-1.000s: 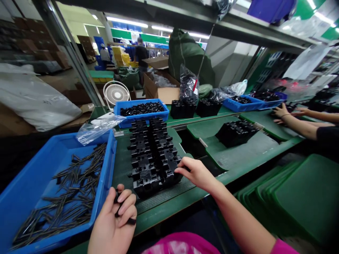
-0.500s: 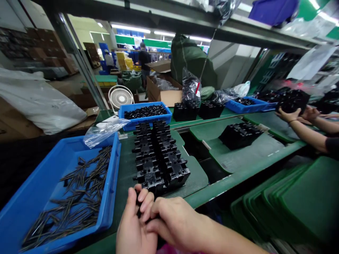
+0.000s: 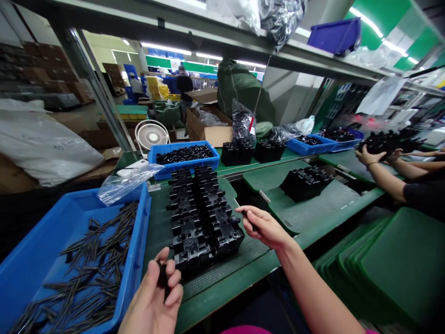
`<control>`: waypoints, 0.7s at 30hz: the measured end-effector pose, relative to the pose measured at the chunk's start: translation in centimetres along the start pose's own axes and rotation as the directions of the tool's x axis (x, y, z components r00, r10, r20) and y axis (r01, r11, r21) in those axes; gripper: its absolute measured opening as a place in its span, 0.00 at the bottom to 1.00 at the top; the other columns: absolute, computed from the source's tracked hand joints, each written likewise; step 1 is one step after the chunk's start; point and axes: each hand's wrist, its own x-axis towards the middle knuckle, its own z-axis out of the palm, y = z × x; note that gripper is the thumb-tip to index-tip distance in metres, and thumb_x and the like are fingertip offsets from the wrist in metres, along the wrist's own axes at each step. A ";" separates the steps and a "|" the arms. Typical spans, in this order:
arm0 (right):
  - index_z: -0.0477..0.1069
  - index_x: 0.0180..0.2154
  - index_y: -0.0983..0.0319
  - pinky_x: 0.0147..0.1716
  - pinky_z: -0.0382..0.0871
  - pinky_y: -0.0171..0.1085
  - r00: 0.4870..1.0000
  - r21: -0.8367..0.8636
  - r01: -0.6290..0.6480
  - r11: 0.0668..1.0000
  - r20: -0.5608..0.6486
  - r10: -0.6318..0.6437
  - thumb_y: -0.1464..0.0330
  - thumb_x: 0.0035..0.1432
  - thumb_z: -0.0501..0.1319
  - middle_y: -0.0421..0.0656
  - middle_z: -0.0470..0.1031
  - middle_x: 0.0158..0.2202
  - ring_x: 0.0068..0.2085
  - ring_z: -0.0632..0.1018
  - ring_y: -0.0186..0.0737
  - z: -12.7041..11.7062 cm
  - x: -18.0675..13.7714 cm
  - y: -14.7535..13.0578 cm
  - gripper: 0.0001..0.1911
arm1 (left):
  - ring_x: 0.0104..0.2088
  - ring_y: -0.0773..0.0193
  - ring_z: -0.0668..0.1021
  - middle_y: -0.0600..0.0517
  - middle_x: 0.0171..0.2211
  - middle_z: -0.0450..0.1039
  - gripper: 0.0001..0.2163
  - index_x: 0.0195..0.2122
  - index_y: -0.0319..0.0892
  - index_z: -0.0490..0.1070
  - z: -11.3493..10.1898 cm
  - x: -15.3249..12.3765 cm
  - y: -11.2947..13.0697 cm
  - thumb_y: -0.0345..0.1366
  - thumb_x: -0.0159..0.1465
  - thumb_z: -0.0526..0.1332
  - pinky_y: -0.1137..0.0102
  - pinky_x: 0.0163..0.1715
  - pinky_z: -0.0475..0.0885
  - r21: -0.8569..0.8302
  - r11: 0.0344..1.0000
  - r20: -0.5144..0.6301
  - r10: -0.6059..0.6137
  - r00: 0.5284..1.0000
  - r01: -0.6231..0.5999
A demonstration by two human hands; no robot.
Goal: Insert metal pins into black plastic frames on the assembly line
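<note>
My left hand (image 3: 156, 292) is closed around slim black pins (image 3: 162, 277), just in front of two rows of black plastic housings (image 3: 198, 218). How many pins lie in it I cannot tell. At the right side of the housings, my right hand (image 3: 260, 226) pinches a small black pin (image 3: 253, 224), mostly covered by the fingers. The housings stand side by side on a green mat (image 3: 222, 273). Left of them is a blue bin (image 3: 144, 232) with many long dark pins (image 3: 93, 264) scattered inside.
Behind the housings sits a blue tray (image 3: 215, 162) of small black parts, beside a white fan (image 3: 152, 134). Another black block (image 3: 306, 181) rests on a mat to the right. A co-worker's hands (image 3: 370, 157) hold a black assembly. Green boards (image 3: 399, 264) are stacked at lower right.
My hands were together near the front of the housings. Now they are apart: the right has moved up and right with a pin, the left slightly left. The whole view has shifted a little.
</note>
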 end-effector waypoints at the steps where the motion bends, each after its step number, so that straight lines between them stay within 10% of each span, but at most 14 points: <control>1: 0.65 0.48 0.60 0.17 0.43 0.28 1.000 0.058 -0.006 0.998 -0.018 0.007 0.56 0.61 0.57 0.35 0.59 0.22 0.19 0.55 0.26 -0.7 0.5 0.4 0.18 | 0.25 0.71 0.65 0.52 0.32 0.61 0.09 0.42 0.43 0.73 -0.5 0.2 0.2 0.33 0.63 0.57 0.81 0.15 0.63 0.002 1.000 -0.008 -0.001 1.000 0.001; 6: 0.58 0.41 0.57 0.14 0.41 0.26 0.999 0.106 0.003 0.994 -0.036 0.001 0.56 0.61 0.57 0.32 0.61 0.20 0.17 0.54 0.26 -1.4 2.0 1.0 0.14 | 0.24 0.73 0.62 0.54 0.31 0.60 0.11 0.40 0.44 0.74 -1.9 1.0 1.2 0.37 0.56 0.67 0.82 0.14 0.62 0.119 0.991 -0.037 0.070 0.997 -0.065; 14: 0.61 0.37 0.61 0.15 0.46 0.26 0.999 -0.292 0.031 0.956 0.015 -0.028 0.56 0.60 0.57 0.31 0.59 0.16 0.17 0.56 0.26 -0.1 3.7 -0.9 0.15 | 0.21 0.73 0.58 0.58 0.22 0.56 0.19 0.41 0.45 0.73 -2.9 2.3 2.4 0.46 0.51 0.70 0.81 0.16 0.58 0.471 0.868 0.062 0.149 0.987 -0.160; 21: 0.59 0.38 0.61 0.15 0.49 0.26 1.000 -0.303 -0.012 0.953 0.014 0.017 0.52 0.62 0.52 0.35 0.68 0.19 0.18 0.60 0.27 -0.6 4.0 -1.6 0.17 | 0.28 0.65 0.69 0.53 0.35 0.76 0.22 0.47 0.50 0.73 -1.2 4.2 4.2 0.54 0.56 0.62 0.72 0.27 0.64 0.913 0.316 0.185 0.240 0.953 -0.257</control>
